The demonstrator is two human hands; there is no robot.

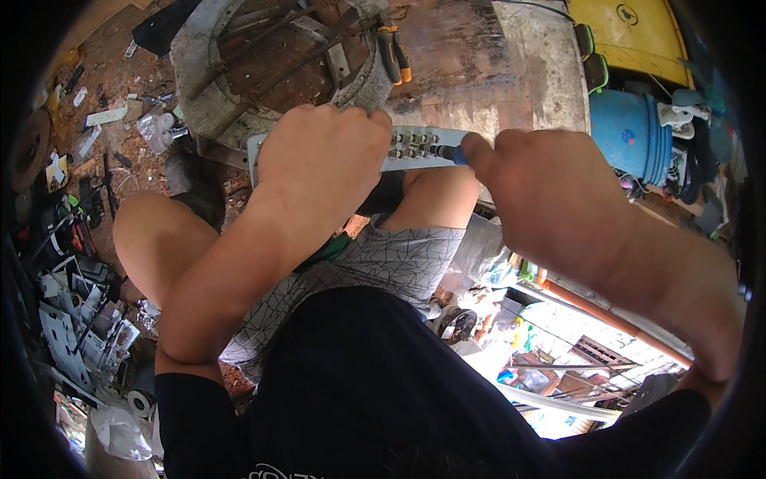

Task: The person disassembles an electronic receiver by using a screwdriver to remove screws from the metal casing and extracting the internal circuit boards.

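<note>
The left hand (323, 152) is closed on the panel (449, 139), the right hand (542, 180) round a driver (455, 155), apparently turning posts (405, 139), which calls for steady alignment.

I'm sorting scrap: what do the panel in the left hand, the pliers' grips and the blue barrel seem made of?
Panel: pale, smooth-looking; painted metal or plastic, its even surface leaves it open.
Pliers' grips: likely plastic or rubber, from the thick orange-and-black sleeves.
Blue barrel: probably plastic, fairly smooth, with ribs near one end.
</note>
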